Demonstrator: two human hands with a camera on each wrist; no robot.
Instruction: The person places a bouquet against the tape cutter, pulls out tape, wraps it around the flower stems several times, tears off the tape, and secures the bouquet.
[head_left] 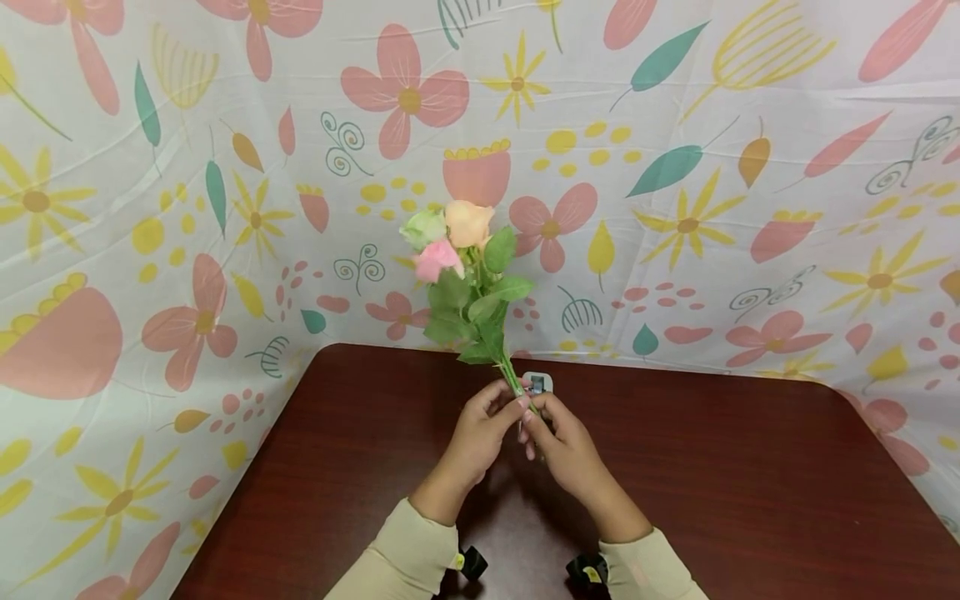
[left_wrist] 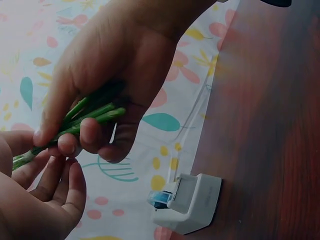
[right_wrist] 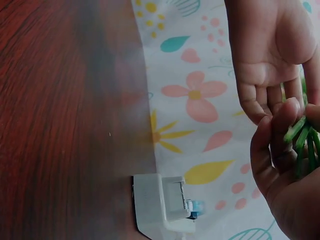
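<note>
A bunch of artificial-looking roses [head_left: 467, 283], with peach, pink and pale green blooms and green leaves, is held at a tilt above the table. My left hand [head_left: 477, 433] pinches the stems [head_left: 512, 377] with thumb and fingers. Just below it, my right hand [head_left: 564, 448] has its fingers curled round the lower stems, and the two hands touch. Cut stem ends [left_wrist: 112, 112] show within the right hand in the left wrist view. A pale, shiny patch lies on the stems by the left fingers. Behind the hands stands a white tape dispenser [right_wrist: 165, 205], partly hidden in the head view.
The dark red-brown wooden table [head_left: 712, 475] has rounded far corners. Flower-printed cloth [head_left: 675, 108] hangs behind it and along its left side. Black straps [head_left: 471, 564] are at the wrists, beside the cream sleeves.
</note>
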